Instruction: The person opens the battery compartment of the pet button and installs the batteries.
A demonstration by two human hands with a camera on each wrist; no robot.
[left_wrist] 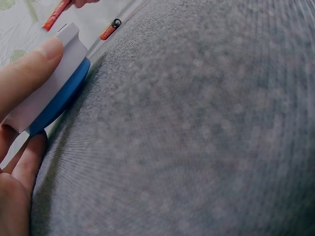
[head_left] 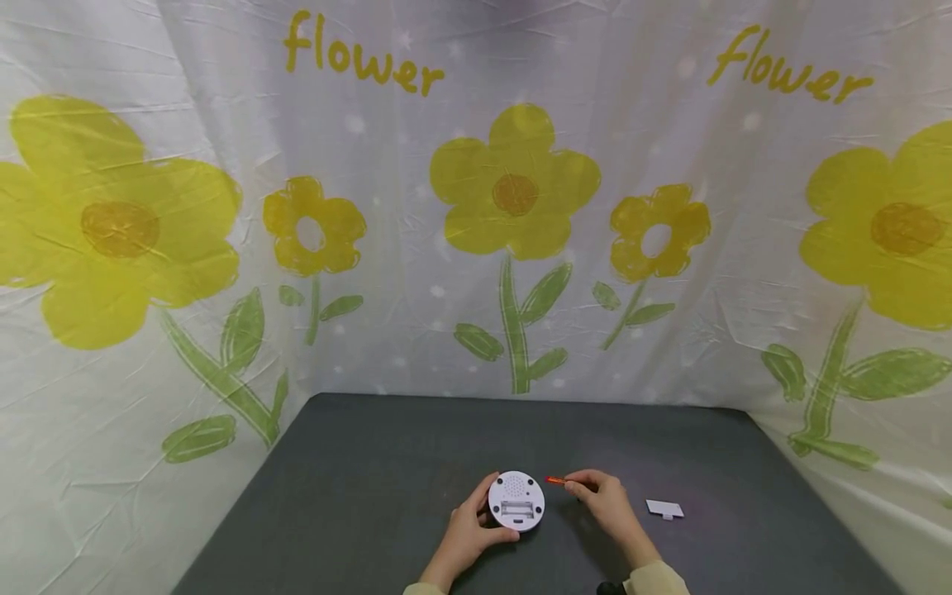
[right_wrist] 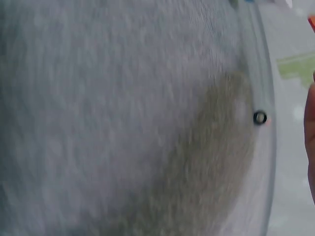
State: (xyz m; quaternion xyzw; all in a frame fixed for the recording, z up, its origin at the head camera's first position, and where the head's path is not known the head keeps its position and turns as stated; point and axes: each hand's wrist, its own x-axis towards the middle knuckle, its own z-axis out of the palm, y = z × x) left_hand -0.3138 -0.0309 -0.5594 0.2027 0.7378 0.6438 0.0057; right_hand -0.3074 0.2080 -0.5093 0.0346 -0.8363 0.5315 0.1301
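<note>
Round white device point(head_left: 516, 497): cover point(head_left: 664, 507) off, battery compartment point(head_left: 516, 510) seemingly unfilled. Left hand point(head_left: 464, 533) grips it; right hand point(head_left: 606, 502) pinches a red battery point(head_left: 554, 480).

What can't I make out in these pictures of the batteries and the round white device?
Head view: any markings inside the battery compartment are too small to read.
Left wrist view: the compartment side of the round white device is turned away, hidden by its own body.
Right wrist view: most of the right hand and held battery is cut off by the right edge.
Right wrist view: the loose battery is seen end-on and blurred, hiding its label.
</note>
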